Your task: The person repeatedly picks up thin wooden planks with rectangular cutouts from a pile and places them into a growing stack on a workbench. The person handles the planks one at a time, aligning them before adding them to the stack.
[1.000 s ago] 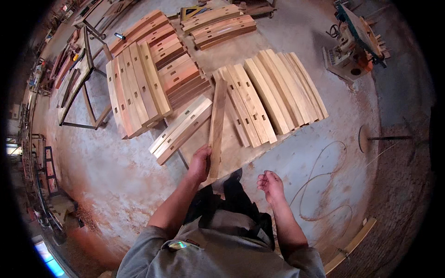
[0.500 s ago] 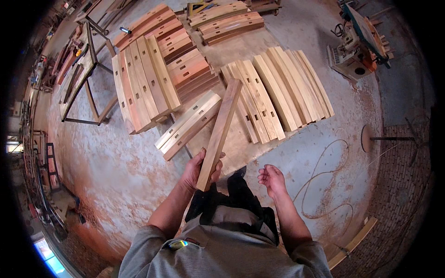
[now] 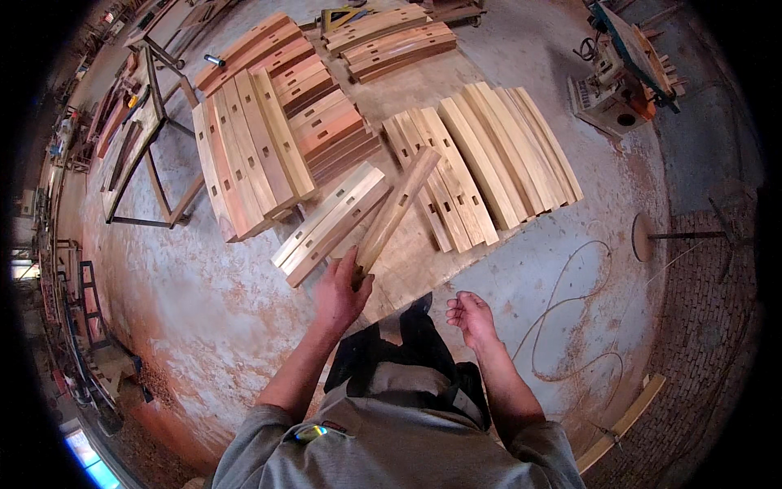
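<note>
The left hand (image 3: 340, 289) grips the near end of a long wooden slat (image 3: 397, 209), angled far-right over the slotted boards (image 3: 330, 222). The right hand (image 3: 471, 316) hangs near, fingers loosely curled, holding nothing.

Workshop setting: beyond your hands, a dusty concrete floor (image 3: 204, 301); a metal frame stand (image 3: 147, 155) to their left; a machine (image 3: 619, 81), brick paving (image 3: 700, 342) and a looping cable (image 3: 570, 318) to their right.

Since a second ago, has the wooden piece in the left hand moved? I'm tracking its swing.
Yes. The wooden piece in the left hand tilted rightward, its far end now over the right stack of boards.
</note>
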`<state>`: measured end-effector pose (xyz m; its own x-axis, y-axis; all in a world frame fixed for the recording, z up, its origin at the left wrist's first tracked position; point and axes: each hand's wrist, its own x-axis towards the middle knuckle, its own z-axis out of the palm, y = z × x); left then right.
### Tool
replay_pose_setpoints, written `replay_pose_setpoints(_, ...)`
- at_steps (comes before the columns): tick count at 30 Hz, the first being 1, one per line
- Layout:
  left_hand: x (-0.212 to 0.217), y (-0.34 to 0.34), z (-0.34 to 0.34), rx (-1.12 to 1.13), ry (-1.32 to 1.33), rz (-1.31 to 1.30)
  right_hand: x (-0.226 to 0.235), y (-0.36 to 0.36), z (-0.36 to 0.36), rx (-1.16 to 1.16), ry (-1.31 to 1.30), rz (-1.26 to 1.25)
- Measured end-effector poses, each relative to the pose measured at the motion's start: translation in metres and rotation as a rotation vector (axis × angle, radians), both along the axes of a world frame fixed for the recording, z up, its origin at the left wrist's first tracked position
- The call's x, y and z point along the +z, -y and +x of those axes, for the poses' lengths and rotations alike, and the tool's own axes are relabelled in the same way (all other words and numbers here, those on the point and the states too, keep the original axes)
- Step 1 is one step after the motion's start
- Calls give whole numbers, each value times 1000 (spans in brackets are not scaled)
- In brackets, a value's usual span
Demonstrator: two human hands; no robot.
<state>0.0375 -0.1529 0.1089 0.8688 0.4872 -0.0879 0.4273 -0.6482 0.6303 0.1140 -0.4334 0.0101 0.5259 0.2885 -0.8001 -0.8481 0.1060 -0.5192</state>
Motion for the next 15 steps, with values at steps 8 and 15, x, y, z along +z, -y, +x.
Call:
replay_pose_setpoints(8, -16, -12, -21, 28, -21, 15, 6, -3, 0, -1, -18, -59)
replay_pose_setpoints(15, -61, -47, -61, -62, -42, 302, -2, 4, -3, -22, -7, -57)
